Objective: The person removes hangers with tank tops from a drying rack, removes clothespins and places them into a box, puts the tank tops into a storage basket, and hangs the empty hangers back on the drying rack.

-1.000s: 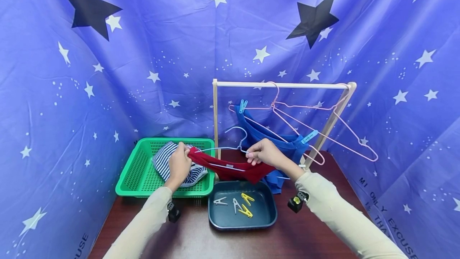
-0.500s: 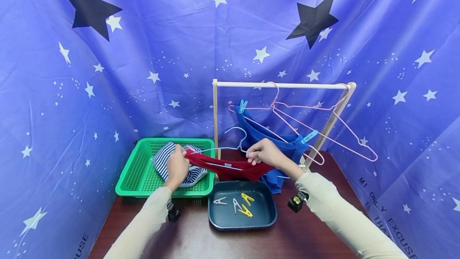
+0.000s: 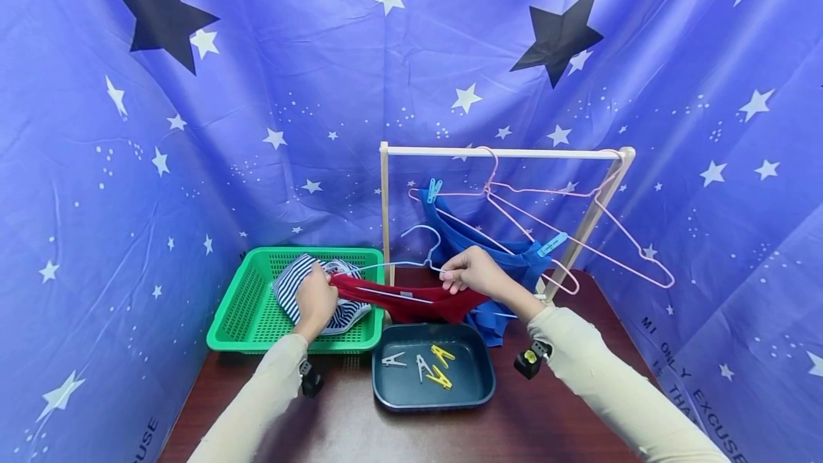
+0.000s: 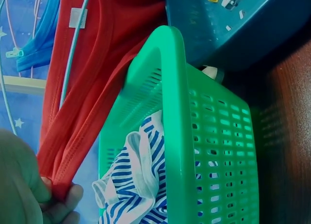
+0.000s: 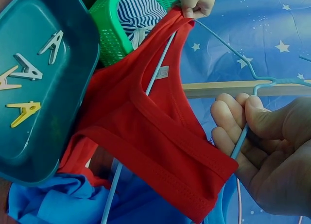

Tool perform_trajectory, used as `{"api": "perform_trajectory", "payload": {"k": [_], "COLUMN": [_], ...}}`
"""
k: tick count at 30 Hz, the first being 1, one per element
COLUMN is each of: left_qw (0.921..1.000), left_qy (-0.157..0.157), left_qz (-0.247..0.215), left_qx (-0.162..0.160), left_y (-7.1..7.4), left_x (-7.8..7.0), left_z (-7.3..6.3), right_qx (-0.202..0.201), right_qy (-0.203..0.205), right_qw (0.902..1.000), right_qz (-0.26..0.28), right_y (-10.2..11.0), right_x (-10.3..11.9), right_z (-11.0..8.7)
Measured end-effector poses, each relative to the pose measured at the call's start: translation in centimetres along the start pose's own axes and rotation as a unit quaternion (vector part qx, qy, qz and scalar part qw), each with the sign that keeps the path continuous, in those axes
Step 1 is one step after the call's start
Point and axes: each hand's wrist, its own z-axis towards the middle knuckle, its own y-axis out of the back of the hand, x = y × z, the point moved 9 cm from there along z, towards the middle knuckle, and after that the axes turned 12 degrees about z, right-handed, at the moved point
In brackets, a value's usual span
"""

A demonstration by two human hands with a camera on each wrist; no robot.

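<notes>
Beyond tray [image 3: 472,381], red garment [image 3: 424,313] was pinched by left hand [image 3: 317,300], hanger [image 5: 273,81] by right hand [image 3: 477,274].
Slipping was risked while seemingly unpegged.

The tabletop [image 3: 360,424] is dark reddish brown with a soft sheen near its front edge. A green perforated basket [image 3: 221,313] sits toward its left, and a dark blue tray [image 3: 434,406] lies just beside it, nearer the front. Behind them stands a wooden rack [image 3: 385,213], its feet largely hidden.
</notes>
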Motion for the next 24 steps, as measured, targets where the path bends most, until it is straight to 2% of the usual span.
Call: {"api": "perform_trajectory", "payload": {"k": [8, 13, 24], "left_qw": [0.9987, 0.9983, 0.9984], "left_qy": [0.006, -0.008, -0.054], "left_qz": [0.041, 0.045, -0.001], "left_qx": [0.028, 0.036, -0.014], "left_y": [-0.3, -0.2, 0.7], "left_x": [0.2, -0.5, -3.0], "left_z": [-0.1, -0.4, -1.5], "right_qx": [-0.015, -0.022, -0.017], "right_qy": [0.002, 0.006, 0.012], "right_qw": [0.9997, 0.9996, 0.9997], "right_qz": [0.019, 0.017, 0.011], "right_y": [0.5, 0.6, -0.3], "right_x": [0.3, 0.6, 1.3], "right_z": [0.2, 0.5, 1.3]}}
